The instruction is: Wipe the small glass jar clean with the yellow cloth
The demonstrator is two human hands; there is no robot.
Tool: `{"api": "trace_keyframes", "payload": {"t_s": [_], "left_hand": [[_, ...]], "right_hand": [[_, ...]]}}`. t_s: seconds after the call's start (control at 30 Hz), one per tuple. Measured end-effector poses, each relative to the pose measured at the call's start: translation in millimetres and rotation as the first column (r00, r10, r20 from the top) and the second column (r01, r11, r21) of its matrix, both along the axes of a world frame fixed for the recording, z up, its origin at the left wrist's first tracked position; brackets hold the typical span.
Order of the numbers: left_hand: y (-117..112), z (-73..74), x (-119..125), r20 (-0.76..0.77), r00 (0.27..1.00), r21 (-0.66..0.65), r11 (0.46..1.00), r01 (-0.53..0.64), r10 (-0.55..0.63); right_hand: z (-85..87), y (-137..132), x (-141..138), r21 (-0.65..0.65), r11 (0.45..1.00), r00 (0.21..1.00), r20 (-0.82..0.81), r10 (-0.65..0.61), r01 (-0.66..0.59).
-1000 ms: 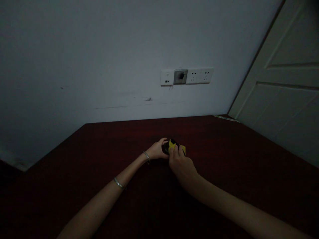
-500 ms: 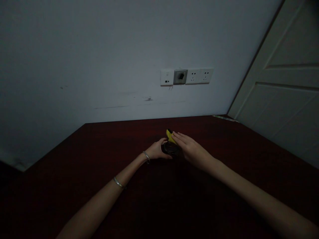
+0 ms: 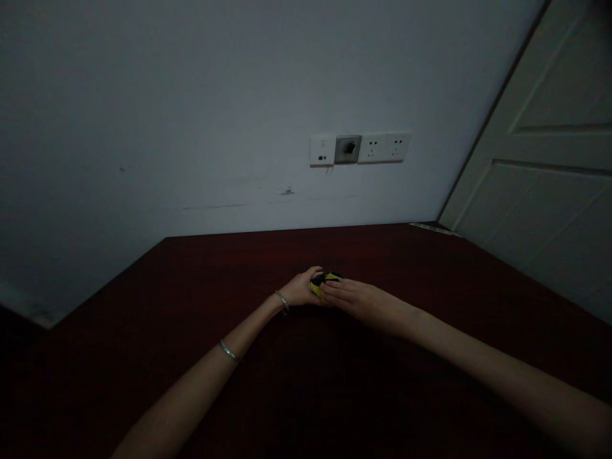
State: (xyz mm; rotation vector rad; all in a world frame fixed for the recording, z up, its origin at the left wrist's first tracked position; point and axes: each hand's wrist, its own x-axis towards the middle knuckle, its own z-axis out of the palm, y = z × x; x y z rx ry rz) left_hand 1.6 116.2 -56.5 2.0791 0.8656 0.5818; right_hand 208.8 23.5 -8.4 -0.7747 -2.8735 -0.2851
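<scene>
Seems unfinished, with nothing let go; cannot judge the remainder. See the yellow-and-black bundle (image 3: 321,281) (a cloth, by its look) near the middle of the red tabletop (image 3: 239,268), clasped by the left hand (image 3: 300,289), covered by flat fingers of the right hand (image 3: 361,298); cannot tell whether pinched. Appears to run left-right, with no clear front.

Dark red tabletop (image 3: 229,261), near part in deep shadow; thin pale strip (image 3: 434,228) at far right corner.

ylw/blk cloth (image 3: 318,286) part-hidden by R hand (image 3: 361,299), arms (image 3: 478,360) cut off at edges, door (image 3: 540,153) cropped R, pale strip (image 3: 434,228) illegible
</scene>
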Motion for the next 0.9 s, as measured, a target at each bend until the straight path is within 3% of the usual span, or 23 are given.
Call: {"api": "trace_keyframes", "payload": {"t_s": [0.33, 0.5, 0.6, 0.77, 0.9], "left_hand": [[-7.6, 10.3, 0.1, -0.011, 1.000, -0.015, 1.000, 0.016, -0.016], [-9.1, 12.7, -2.8, -0.036, 0.999, -0.013, 1.000, -0.005, 0.005], [-9.0, 10.7, -4.0, -0.025, 1.000, -0.030, 0.999, -0.013, 0.012], [-8.1, 6.8, -3.6, 0.053, 0.999, -0.059, 0.998, 0.004, -0.001], [-7.0, 8.3, -1.9, 0.103, 0.992, -0.020, 0.997, 0.075, -0.072]], "right_hand": [[11.1, -13.9, 26.1, -0.102, 0.994, 0.999, -0.024, -0.027, 0.025], [4.0, -0.8, 57.5, -0.201, 0.971, 0.952, -0.251, -0.177, 0.127], [12.5, 19.6, 66.9, -0.186, 0.962, 0.899, -0.357, -0.255, 0.199], [33.5, 43.3, 40.6, -0.087, 0.986, 0.947, -0.280, -0.160, 0.141], [31.1, 49.8, 11.0, -0.087, 0.995, 0.990, -0.130, -0.050, 0.039]]}}
